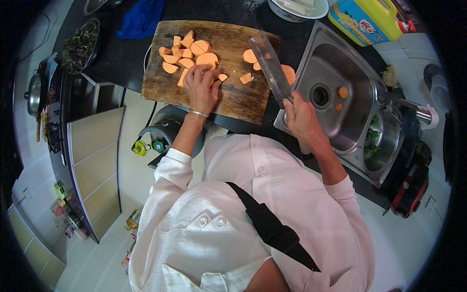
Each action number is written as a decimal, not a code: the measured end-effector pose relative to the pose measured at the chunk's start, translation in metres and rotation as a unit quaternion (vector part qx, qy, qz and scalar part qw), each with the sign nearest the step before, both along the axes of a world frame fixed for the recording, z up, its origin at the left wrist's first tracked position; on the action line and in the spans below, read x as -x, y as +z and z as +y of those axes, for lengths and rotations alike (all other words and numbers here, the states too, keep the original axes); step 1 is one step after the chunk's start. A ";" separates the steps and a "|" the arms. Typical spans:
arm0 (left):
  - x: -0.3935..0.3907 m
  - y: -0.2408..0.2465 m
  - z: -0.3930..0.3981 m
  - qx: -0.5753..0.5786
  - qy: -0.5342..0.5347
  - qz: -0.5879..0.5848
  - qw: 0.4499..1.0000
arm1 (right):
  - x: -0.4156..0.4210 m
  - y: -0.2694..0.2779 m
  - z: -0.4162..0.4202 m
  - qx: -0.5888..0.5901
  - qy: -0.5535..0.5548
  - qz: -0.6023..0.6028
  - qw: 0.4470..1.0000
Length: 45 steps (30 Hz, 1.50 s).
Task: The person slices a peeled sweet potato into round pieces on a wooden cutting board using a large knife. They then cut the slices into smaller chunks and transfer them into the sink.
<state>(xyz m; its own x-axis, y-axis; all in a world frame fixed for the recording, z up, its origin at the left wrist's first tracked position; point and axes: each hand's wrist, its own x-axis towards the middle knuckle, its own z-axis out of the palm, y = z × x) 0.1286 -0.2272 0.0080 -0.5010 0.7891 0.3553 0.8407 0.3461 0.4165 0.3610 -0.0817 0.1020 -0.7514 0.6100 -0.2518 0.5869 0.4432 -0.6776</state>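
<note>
My left hand [200, 84] is low over a wooden chopping board [233, 98]. Its fingers and thumb are curled around cut orange sweet potato, mostly hidden beneath them. Several sweet potato chunks [207, 58] lie in a group just beyond those fingertips, and one small piece [222, 77] is beside the thumb. A cleaver [268, 65] is gripped in my right hand [303, 116], its broad blade slanting over the board's right edge. Loose pieces [245, 78] lie left of the blade. A larger piece [288, 74] shows to its right, partly covered.
A steel double sink [310, 47] adjoins on the right, with two orange rounds [343, 92] in one basin. Behind are a bowl [284, 16], a yellow detergent jug [365, 22] and a blue cloth [142, 18]. Leafy greens [80, 47] fill a left-hand bowl; a gas cylinder [171, 126] stands below.
</note>
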 end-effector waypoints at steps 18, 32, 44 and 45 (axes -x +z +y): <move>-0.053 0.000 0.030 -0.041 -0.061 -0.044 0.996 | 0.000 0.001 -0.006 0.006 0.009 -0.009 1.000; 0.025 0.012 0.125 -0.045 -0.014 -0.205 0.978 | -0.006 0.020 0.012 0.006 -0.063 0.024 0.998; -0.016 -0.001 0.089 0.057 -0.120 -0.018 0.991 | -0.017 0.004 0.011 0.027 -0.081 0.035 0.996; -0.019 0.004 0.086 0.025 -0.111 -0.025 0.993 | -0.016 0.005 0.011 0.026 -0.080 0.034 0.996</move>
